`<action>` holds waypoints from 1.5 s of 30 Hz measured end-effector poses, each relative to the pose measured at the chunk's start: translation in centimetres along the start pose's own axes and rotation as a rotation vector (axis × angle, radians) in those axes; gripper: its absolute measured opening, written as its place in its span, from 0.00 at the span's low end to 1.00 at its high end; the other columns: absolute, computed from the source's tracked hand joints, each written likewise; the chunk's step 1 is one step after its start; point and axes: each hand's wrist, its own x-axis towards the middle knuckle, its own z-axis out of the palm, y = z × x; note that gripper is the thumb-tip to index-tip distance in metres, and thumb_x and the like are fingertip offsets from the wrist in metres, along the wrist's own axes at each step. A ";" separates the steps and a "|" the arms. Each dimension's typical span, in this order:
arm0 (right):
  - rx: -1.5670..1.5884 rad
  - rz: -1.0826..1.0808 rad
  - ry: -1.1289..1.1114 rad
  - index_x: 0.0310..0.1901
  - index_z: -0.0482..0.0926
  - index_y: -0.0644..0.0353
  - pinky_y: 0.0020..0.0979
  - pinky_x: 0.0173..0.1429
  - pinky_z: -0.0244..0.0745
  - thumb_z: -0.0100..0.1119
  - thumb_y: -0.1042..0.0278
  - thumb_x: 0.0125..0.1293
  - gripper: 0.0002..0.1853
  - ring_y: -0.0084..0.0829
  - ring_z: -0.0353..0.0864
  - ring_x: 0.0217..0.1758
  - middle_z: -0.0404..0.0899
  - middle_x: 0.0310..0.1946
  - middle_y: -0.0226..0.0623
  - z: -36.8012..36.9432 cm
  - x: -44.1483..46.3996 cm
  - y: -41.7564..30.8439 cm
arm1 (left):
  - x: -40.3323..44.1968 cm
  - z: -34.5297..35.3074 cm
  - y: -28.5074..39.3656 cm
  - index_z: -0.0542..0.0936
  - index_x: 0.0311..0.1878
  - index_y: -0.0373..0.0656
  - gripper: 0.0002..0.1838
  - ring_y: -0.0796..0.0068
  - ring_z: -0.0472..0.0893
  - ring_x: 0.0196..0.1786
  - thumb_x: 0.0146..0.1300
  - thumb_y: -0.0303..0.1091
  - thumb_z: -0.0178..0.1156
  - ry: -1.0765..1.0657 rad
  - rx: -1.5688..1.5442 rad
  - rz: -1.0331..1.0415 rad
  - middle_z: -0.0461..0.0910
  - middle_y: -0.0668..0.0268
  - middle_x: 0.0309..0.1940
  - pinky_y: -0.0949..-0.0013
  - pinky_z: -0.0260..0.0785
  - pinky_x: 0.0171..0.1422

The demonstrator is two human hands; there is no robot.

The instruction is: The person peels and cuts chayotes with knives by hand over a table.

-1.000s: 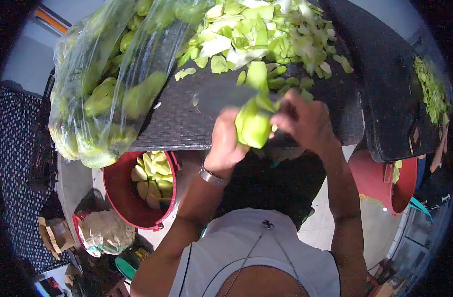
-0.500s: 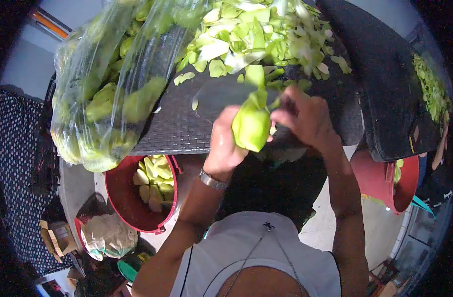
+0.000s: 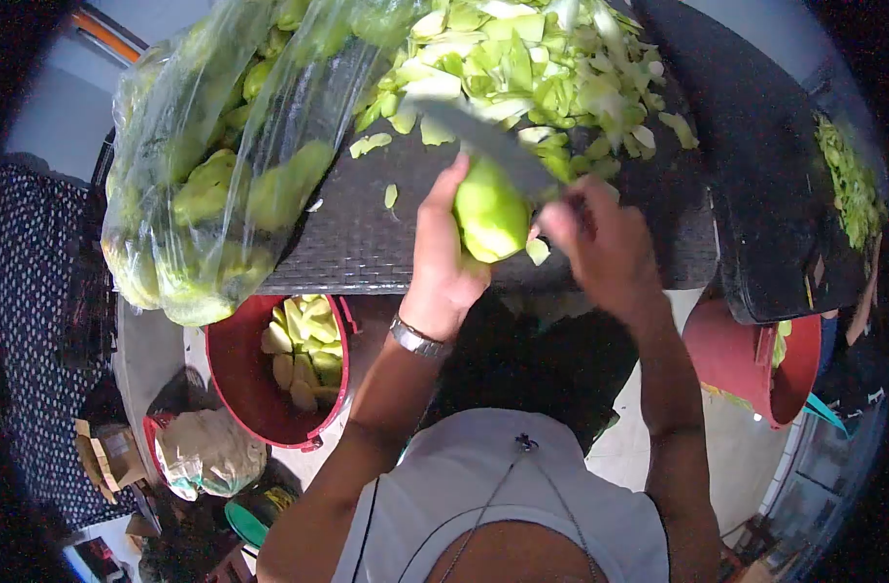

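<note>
My left hand (image 3: pixel 443 248), with a metal watch on its wrist, is wrapped round a pale green fruit or vegetable (image 3: pixel 490 216) over the front edge of the dark woven table (image 3: pixel 352 233). To its right, my right hand (image 3: pixel 600 238) is closed on a knife. The knife's broad grey blade (image 3: pixel 493 144), blurred by motion, lies across the top of the green piece and points up and left. Beyond the blade a heap of green and white peelings (image 3: pixel 532 68) covers the back of the table. A small peel (image 3: pixel 537 251) is beside the green piece, on its right.
A clear plastic bag (image 3: pixel 221 185) of whole green produce lies at the table's left. Below it, a red bucket (image 3: pixel 270 408) holds peeled pieces. Another red bucket (image 3: pixel 731 355) stands right, under a black chair-like surface (image 3: pixel 785 194). A tied bag (image 3: pixel 211 455) sits lower left.
The long strip of peel that hung from the green piece is gone from it. The blade has swung up across its top, and my left hand has tilted and moved slightly away from me.
</note>
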 end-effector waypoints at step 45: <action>-0.277 -0.277 -0.029 0.46 0.75 0.58 0.41 0.28 0.79 0.75 0.33 0.53 0.35 0.40 0.86 0.22 0.80 0.19 0.33 1.7 -3.8 -0.8 | 1.4 -1.2 -1.1 0.78 0.52 0.40 0.25 0.60 0.86 0.31 0.70 0.55 0.59 -0.126 -0.105 -0.020 0.84 0.55 0.34 0.60 0.83 0.37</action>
